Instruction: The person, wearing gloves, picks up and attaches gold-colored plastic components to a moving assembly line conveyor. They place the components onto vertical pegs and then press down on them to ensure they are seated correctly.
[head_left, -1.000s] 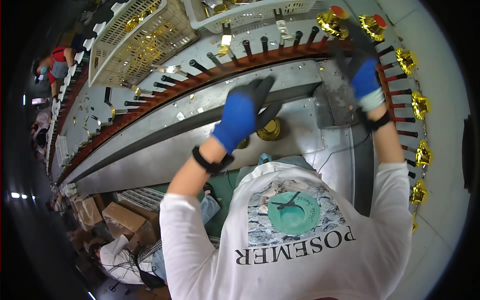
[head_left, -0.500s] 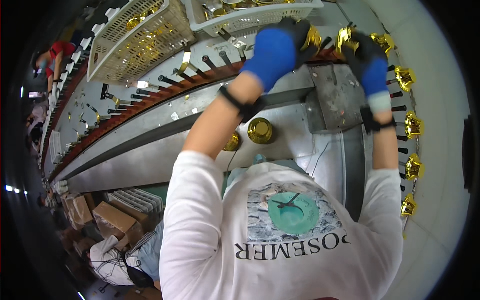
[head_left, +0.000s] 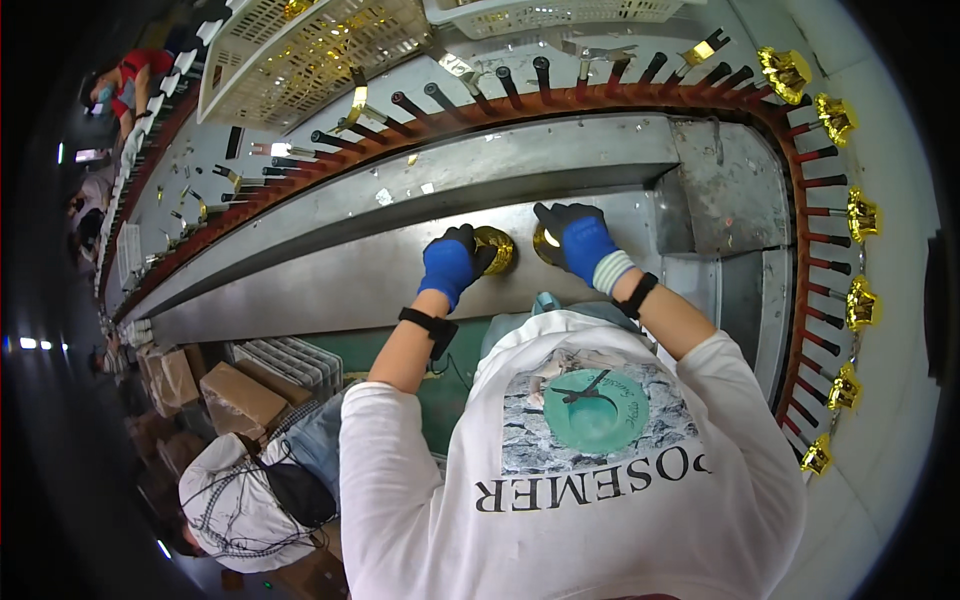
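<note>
Both my hands wear blue gloves with dark fingers, low over the metal bench. My left hand (head_left: 456,262) is closed round the side of a shiny round gold cup-shaped piece (head_left: 498,250) on the bench. Just right of it, my right hand (head_left: 578,238) curls over a second gold piece (head_left: 543,246), mostly hidden under the glove. A small gap separates the two pieces. Beyond my hands runs a curved rust-red rail (head_left: 450,122) with several dark-handled pegs. At its right end, gold pieces (head_left: 783,74) sit on some pegs.
Perforated white baskets (head_left: 315,65) with gold parts stand at the far left and far middle. A raised metal block (head_left: 728,185) fills the right corner inside the rail. At lower left are cardboard boxes (head_left: 240,400) and a person in white (head_left: 250,500). Another person in red (head_left: 145,70) is farther off.
Both hands have left the gold pieces at the far rail and come back to the bench, onto the two gold pieces there. The camera view has shifted.
</note>
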